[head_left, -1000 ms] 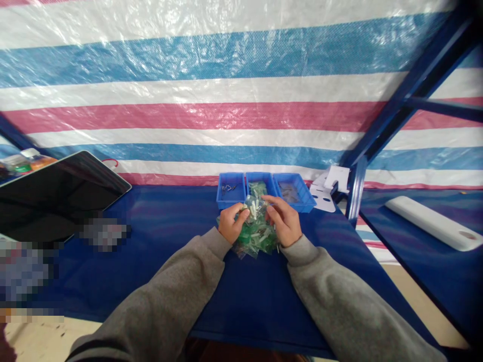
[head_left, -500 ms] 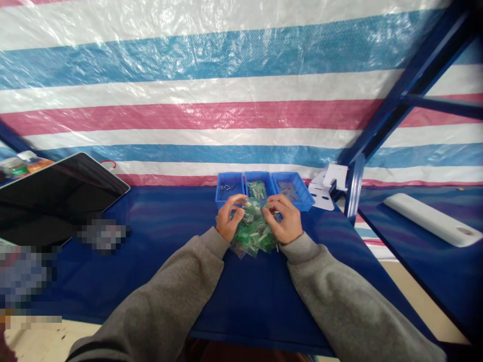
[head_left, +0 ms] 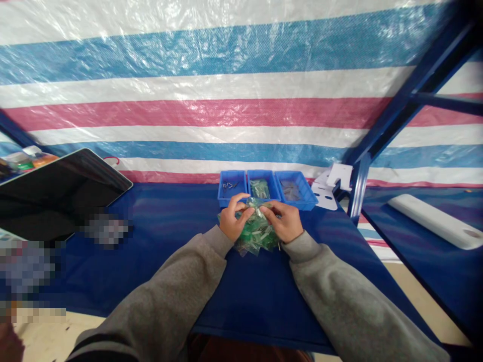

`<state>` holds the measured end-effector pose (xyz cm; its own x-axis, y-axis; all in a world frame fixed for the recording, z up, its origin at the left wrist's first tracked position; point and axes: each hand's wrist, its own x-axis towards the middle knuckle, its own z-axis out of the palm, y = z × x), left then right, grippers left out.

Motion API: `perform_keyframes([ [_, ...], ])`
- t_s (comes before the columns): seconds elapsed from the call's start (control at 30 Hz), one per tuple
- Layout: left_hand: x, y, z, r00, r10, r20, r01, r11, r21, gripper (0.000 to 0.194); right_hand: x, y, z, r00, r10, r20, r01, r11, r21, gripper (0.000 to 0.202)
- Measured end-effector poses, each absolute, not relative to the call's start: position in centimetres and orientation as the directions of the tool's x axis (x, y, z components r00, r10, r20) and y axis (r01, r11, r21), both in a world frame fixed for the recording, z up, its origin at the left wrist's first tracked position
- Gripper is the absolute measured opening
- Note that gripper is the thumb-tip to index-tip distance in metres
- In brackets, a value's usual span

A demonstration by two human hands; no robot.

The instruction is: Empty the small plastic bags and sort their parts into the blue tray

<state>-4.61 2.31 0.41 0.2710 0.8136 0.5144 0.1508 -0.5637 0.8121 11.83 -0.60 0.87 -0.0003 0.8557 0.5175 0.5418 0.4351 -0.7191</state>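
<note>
Between my two hands is a small clear plastic bag [head_left: 255,202]. My left hand [head_left: 233,222] pinches its left side with thumb and fingers. The right-hand side is gripped by my right hand [head_left: 287,221], its thumb and fingertips pressed together. Directly below lies a heap of small clear and green plastic bags [head_left: 259,237], some with thin metal pieces showing. My hands cover part of this heap. What the held bag contains is too small to make out.
Behind my hands stand a blue bin with small metal pieces [head_left: 231,202], one with greenish bags [head_left: 260,173] and one with clear bags [head_left: 313,203]. White cut-out sheets [head_left: 325,199] lie right of them. A dark-screened panel [head_left: 56,193] is at left, a white case [head_left: 433,221] at right.
My right hand's fingers have moved left and closed on the bag, nearer my left hand. The whole view has shifted slightly.
</note>
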Motion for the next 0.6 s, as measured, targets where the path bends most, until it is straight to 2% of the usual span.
perform_keyframes([
  [0.13,-4.7,2.6,0.1,0.214,0.838,0.502,0.090,-0.529,0.844,0.030,11.9,-0.7,1.1,0.003,0.842,0.540,0.440,0.484,-0.757,0.032],
  [0.2,-4.7,2.8,-0.1,0.183,0.855,0.485,0.057,-0.502,0.863,0.026,12.0,-0.7,1.3,-0.068,0.814,0.577,0.435,0.545,-0.717,0.035],
  [0.3,-4.7,2.8,-0.3,0.176,0.868,0.464,0.007,-0.472,0.881,0.025,12.2,-0.5,1.2,-0.172,0.755,0.632,0.500,0.620,-0.604,0.027],
  [0.4,-4.8,2.7,-0.2,0.180,0.862,0.475,0.001,-0.483,0.876,0.025,12.4,-0.2,0.8,-0.145,0.747,0.649,0.546,0.607,-0.577,0.019],
  [0.5,-4.9,2.6,0.0,0.129,0.842,0.525,0.033,-0.532,0.846,0.026,12.6,0.1,0.3,-0.003,0.820,0.572,0.518,0.491,-0.700,0.022],
  [0.6,-4.9,2.7,0.1,0.098,0.832,0.546,0.054,-0.553,0.832,0.025,12.8,0.6,0.0,0.195,0.878,0.437,0.332,0.361,-0.872,0.029],
])
